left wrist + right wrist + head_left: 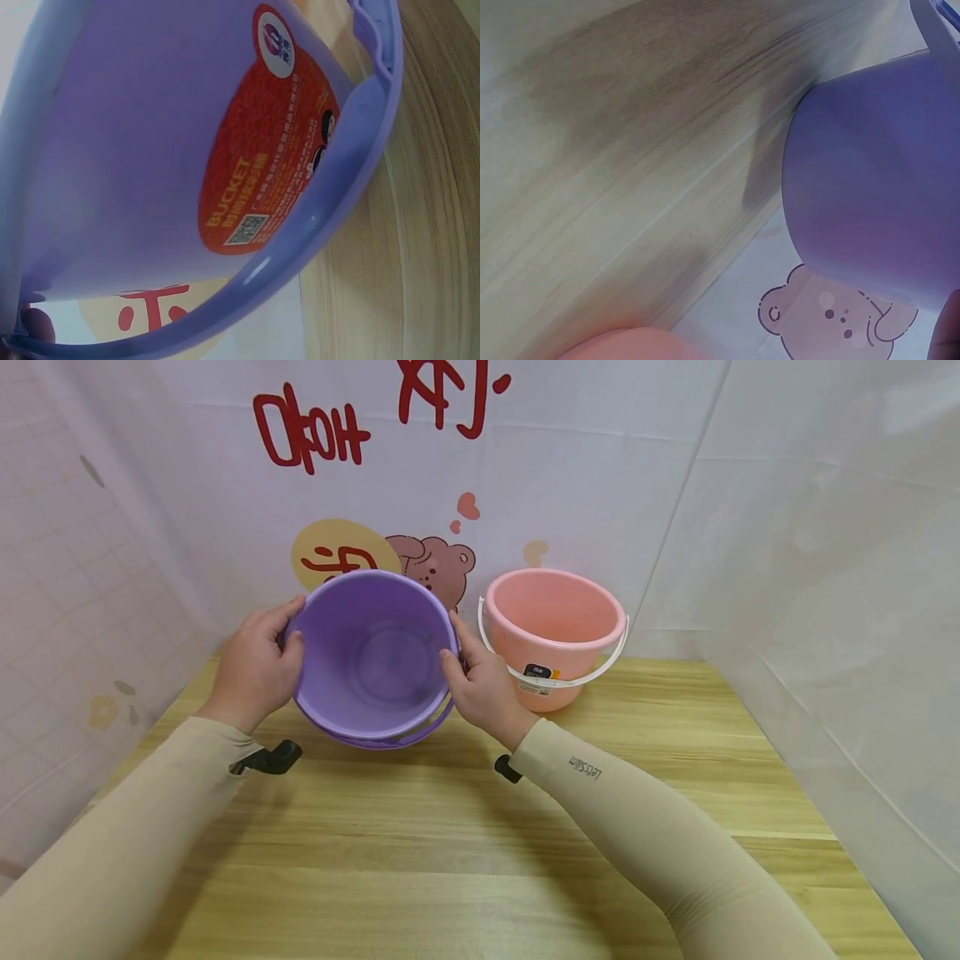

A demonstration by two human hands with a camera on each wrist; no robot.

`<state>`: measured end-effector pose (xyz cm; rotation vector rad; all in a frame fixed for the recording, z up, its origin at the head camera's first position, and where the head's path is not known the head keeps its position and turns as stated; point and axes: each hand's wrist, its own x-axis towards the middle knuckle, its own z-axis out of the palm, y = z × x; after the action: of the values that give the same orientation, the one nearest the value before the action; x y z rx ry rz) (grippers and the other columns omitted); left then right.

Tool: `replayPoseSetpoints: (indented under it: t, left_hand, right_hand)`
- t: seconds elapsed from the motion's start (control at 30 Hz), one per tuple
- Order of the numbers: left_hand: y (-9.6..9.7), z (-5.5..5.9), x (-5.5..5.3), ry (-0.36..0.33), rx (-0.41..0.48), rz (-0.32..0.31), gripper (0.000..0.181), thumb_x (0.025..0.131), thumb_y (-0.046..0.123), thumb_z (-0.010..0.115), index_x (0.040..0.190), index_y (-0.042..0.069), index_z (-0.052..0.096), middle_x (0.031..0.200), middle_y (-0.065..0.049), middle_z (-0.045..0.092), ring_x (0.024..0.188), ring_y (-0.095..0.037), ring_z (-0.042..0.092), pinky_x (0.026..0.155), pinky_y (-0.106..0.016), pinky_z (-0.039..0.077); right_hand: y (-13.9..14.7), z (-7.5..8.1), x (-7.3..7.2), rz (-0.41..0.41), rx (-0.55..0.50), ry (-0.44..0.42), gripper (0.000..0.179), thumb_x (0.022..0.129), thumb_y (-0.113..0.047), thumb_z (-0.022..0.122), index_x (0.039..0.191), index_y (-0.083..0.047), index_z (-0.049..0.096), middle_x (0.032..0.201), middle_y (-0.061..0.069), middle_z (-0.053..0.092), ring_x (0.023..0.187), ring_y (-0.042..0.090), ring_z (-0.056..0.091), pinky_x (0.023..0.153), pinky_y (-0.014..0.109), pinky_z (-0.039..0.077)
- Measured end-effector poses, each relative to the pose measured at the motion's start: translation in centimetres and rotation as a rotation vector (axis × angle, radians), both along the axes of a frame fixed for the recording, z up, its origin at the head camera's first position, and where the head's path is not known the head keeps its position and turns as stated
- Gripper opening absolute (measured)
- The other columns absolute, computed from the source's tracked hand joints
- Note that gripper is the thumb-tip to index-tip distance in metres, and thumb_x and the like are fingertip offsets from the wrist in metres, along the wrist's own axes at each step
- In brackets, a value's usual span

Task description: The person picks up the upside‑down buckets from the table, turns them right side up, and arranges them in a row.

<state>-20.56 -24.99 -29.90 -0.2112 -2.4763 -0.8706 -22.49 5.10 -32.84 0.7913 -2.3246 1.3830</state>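
A purple bucket (330, 681) is tilted with its mouth towards me, its round bottom visible inside. My left hand (258, 664) grips the left side of the rim, thumb over the edge. On the opposite side, my right hand (487, 685) pinches the rim between thumb and fingers. The bucket's purple handle (330, 217) hangs along the lower front of the rim. A red label (262, 172) with "BUCKET" printed on it shows on the outer wall in the left wrist view. Just right of my right hand stands a pink bucket (517, 652), upright on the table.
The pink bucket's white handle (603, 668) droops across its front. A wood-grain table (390, 860) spreads beneath my arms. Behind it hangs a white printed sheet (585, 460) with red writing and a cartoon bear (442, 568); pale sheets also enclose both sides.
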Motion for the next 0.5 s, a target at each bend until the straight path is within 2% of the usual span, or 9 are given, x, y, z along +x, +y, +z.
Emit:
replayPoseSetpoints:
  t: [0.13, 0.23, 0.37, 0.5]
  left_hand:
    - [-0.03, -0.02, 0.03, -0.009, 0.004, 0.001, 0.048, 0.106, 0.014, 0.049, 0.154, 0.007, 0.054, 0.134, -0.031, 0.062, 0.113, -0.044, 0.06, 0.089, -0.059, 0.052]
    - [-0.01, 0.02, 0.14, -0.01, 0.007, 0.004, 0.048, 0.106, 0.014, 0.049, 0.154, 0.007, 0.054, 0.134, -0.031, 0.062, 0.112, -0.044, 0.061, 0.089, -0.058, 0.053]
    - [0.05, 0.12, 0.17, -0.011, 0.008, 0.01, 0.048, 0.106, 0.015, 0.049, 0.153, 0.007, 0.054, 0.135, -0.031, 0.062, 0.112, -0.043, 0.061, 0.089, -0.058, 0.053]
    - [0.14, 0.23, 0.03, -0.022, 0.003, 0.017, 0.048, 0.106, 0.016, 0.048, 0.153, 0.008, 0.054, 0.13, -0.03, 0.063, 0.105, -0.042, 0.061, 0.081, -0.053, 0.052]
  right_hand:
    - [-0.02, -0.01, -0.04, 0.001, -0.013, -0.007, 0.059, 0.107, -0.015, 0.055, 0.163, -0.009, 0.038, 0.136, 0.021, 0.07, 0.099, 0.029, 0.078, 0.077, 0.031, 0.065]
    - [-0.03, 0.05, -0.04, -0.004, -0.025, -0.012, 0.058, 0.107, -0.015, 0.055, 0.162, -0.009, 0.04, 0.121, 0.02, 0.075, 0.091, 0.029, 0.078, 0.07, 0.028, 0.063]
    - [-0.03, 0.17, -0.05, -0.01, -0.028, -0.009, 0.057, 0.107, -0.015, 0.056, 0.161, -0.007, 0.042, 0.1, 0.019, 0.076, 0.078, 0.022, 0.073, 0.063, 0.026, 0.059]
    - [-0.01, 0.23, -0.18, -0.009, -0.028, 0.006, 0.055, 0.107, -0.015, 0.056, 0.16, -0.006, 0.043, 0.093, 0.017, 0.075, 0.073, 0.016, 0.068, 0.061, 0.025, 0.058]
